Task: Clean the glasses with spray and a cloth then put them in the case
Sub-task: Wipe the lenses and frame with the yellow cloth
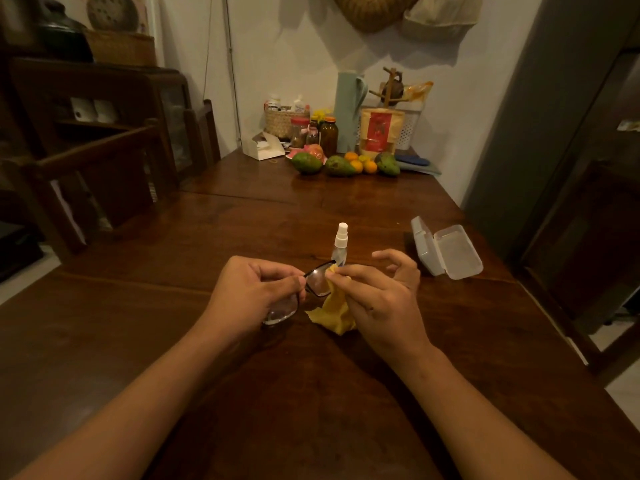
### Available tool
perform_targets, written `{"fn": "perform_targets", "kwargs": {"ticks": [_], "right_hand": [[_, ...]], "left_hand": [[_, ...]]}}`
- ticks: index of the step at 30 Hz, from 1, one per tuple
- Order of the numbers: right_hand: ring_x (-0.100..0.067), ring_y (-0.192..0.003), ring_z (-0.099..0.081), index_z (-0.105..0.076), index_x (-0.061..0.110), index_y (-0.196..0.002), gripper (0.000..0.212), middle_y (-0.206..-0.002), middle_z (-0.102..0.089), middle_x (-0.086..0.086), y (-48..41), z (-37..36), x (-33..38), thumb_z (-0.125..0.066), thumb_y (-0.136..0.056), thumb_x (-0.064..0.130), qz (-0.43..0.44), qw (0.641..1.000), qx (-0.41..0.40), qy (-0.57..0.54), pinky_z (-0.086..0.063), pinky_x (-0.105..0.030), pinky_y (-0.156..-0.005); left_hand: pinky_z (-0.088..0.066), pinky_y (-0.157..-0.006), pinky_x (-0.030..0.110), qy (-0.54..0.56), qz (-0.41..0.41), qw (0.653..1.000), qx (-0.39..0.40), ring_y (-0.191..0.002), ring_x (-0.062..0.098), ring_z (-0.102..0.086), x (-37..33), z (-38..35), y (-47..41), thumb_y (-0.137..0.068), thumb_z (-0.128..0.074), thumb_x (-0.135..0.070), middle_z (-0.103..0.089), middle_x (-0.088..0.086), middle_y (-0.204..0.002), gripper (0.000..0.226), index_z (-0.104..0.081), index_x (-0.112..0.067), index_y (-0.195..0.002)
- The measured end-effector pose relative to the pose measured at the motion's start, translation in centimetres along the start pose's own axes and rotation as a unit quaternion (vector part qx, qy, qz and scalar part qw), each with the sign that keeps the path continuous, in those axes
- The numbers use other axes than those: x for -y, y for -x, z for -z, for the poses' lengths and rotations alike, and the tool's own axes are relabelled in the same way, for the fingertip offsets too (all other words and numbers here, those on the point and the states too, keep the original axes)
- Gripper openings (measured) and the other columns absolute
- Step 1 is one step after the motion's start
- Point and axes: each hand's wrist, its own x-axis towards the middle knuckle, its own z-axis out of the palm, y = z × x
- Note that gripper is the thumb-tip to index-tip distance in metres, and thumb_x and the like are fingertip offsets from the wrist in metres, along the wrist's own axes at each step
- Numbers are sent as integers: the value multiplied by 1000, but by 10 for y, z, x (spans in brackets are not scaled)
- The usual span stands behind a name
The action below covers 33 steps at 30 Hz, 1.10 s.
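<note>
Glasses (313, 282) with a dark frame sit above the counter (242, 230) near its middle, held between both hands. The left hand (249, 289) has its grip closed around the frame near the bridge, thumb on top, with one lens (280, 311) showing below the palm at about 6 o'clock from the fingers. The right hand (381, 299) has thumb and forefinger pinched together on a yellow cloth (334, 311), pressing it against the other lens at its 3 o'clock edge; the remaining fingers are curled loosely and spread apart. The free end of the cloth hangs down and rests on the counter between the two wrists.

At 12 o'clock from the glasses, just behind them, a small clear spray bottle (339, 245) with a white nozzle stands upright. At about 2 o'clock, well apart from the hands, a translucent case (446, 249) lies open, lid hinged back. Far off at 12 o'clock, fruit (341, 164), jars and a pale jug (348, 110) crowd the wall end of the counter.
</note>
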Motion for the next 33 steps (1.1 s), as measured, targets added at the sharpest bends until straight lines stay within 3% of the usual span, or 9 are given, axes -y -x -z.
{"fn": "perform_targets", "kwargs": {"ticks": [5,8,14,20,23,25,27,30,33], "right_hand": [[-29,-127,-37,-69,28,-123,34,-130,-65,8,0,3,8,-59,-92,34,78,996,39,-31,-31,-41,-90],[-28,-126,-38,-72,28,-118,32,-125,-68,11,0,4,6,-69,-86,28,94,994,45,-33,-31,-41,-89],[-27,-122,-38,-78,26,-106,26,-112,-73,7,2,4,-2,-71,-81,22,35,999,22,-18,-30,-41,-87],[-27,-122,-40,-77,25,-109,29,-112,-73,6,4,-2,-7,-75,-84,11,-30,998,36,-48,-45,-49,-84],[-30,-120,-43,-76,23,-111,31,-112,-72,6,4,-3,-9,-76,-84,9,-37,997,31,-56,-47,-50,-81],[-30,-119,-43,-75,23,-112,31,-111,-73,5,4,-3,-9,-77,-84,9,-36,997,26,-57,-47,-48,-81],[-31,-118,-44,-74,23,-114,29,-111,-73,4,4,-3,-8,-73,-87,14,-32,998,25,-57,-46,-48,-81],[-30,-118,-45,-72,22,-118,28,-110,-73,4,4,-2,-7,-65,-90,23,-31,997,29,-57,-46,-48,-82],[-28,-116,-47,-71,22,-120,30,-108,-74,5,4,-1,-6,-66,-90,24,-32,998,26,-55,-45,-46,-85]], "left_hand": [[-52,-60,15,-11,-4,1000,12,-74,11,-73,6,2,-2,-82,-72,-17,-76,2,-75,9,-79,-20,-78],[-52,-60,14,-26,-6,1000,13,-75,10,-73,7,3,-3,-83,-71,-17,-76,-1,-76,11,-79,-24,-78],[-53,-60,16,-47,-19,999,-4,-72,10,-73,6,4,-5,-83,-71,-17,-76,-1,-73,13,-79,-27,-78],[-49,-51,12,-203,-61,977,5,-67,1,-69,13,9,-8,-83,-72,-23,-73,-19,-71,27,-72,-48,-71],[-55,-48,23,-272,-79,959,18,-62,4,-68,17,11,-10,-84,-70,-27,-72,-19,-71,28,-69,-53,-74],[-59,-58,29,-334,-90,938,29,-65,2,-66,18,12,-11,-84,-69,-31,-73,-18,-75,15,-72,-46,-87],[-56,-74,26,-391,-105,914,31,-74,-5,-63,20,11,-12,-84,-67,-37,-73,-20,-87,16,-73,-37,-99],[-27,-109,43,-477,-140,867,30,-94,-5,-62,21,9,-14,-86,-62,-44,-72,-23,-100,21,-70,-40,-104],[-4,-115,51,-512,-140,846,38,-105,-2,-60,16,10,-13,-86,-59,-49,-70,-25,-106,28,-63,-47,-113]]}}
